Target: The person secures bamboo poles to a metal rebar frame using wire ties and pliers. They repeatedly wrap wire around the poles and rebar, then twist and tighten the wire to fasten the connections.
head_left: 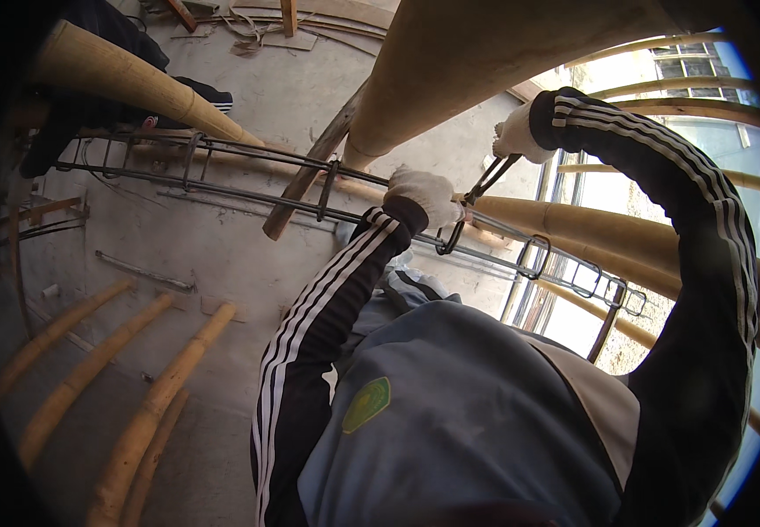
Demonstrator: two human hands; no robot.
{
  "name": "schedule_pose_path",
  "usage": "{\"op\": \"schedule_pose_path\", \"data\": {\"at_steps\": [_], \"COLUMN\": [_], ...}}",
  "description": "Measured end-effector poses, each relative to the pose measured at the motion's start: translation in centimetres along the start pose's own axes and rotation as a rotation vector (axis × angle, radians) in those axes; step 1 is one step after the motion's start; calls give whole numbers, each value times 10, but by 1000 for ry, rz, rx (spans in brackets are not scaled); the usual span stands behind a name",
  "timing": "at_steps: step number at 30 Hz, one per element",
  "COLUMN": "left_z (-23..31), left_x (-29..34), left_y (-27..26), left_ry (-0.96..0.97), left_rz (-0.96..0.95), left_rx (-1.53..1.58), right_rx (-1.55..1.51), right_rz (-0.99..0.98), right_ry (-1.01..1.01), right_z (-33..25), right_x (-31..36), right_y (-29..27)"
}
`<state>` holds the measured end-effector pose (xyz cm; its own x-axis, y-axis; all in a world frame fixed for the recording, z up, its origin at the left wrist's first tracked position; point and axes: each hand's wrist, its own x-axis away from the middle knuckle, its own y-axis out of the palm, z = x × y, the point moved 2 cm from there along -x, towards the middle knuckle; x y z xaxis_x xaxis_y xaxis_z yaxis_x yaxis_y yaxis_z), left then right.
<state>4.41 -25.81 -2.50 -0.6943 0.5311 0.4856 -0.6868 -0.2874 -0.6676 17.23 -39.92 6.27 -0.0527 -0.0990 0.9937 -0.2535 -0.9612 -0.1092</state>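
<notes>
A long cage of steel rebar [248,180] with rectangular stirrups runs from upper left to right, held up among bamboo poles. My left hand [425,195], in a white glove, is closed around a rebar bar of the cage near a stirrup. My right hand [518,135], also gloved, is raised higher and grips a thin dark metal hook tool [482,186] that slants down to the bar beside my left hand. Both sleeves are black with white stripes.
A thick bamboo pole [450,70] crosses overhead, another [134,83] at upper left. More bamboo poles [147,413] lie on the concrete floor [222,255] at lower left. Scaffold bamboo [608,237] and a window fill the right. Wood scraps lie at the top.
</notes>
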Motion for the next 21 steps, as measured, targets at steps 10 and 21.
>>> {"op": "schedule_pose_path", "data": {"at_steps": [10,21], "left_z": [-1,-2], "left_x": [-6,-4], "left_y": [5,-1], "left_ry": [-23,30], "left_rz": [-35,-76], "left_rx": [-18,-11], "right_rx": [78,-551], "right_rz": [376,204], "right_ry": [97,469], "right_z": [-20,-96], "right_x": [28,58], "right_y": [21,56]}}
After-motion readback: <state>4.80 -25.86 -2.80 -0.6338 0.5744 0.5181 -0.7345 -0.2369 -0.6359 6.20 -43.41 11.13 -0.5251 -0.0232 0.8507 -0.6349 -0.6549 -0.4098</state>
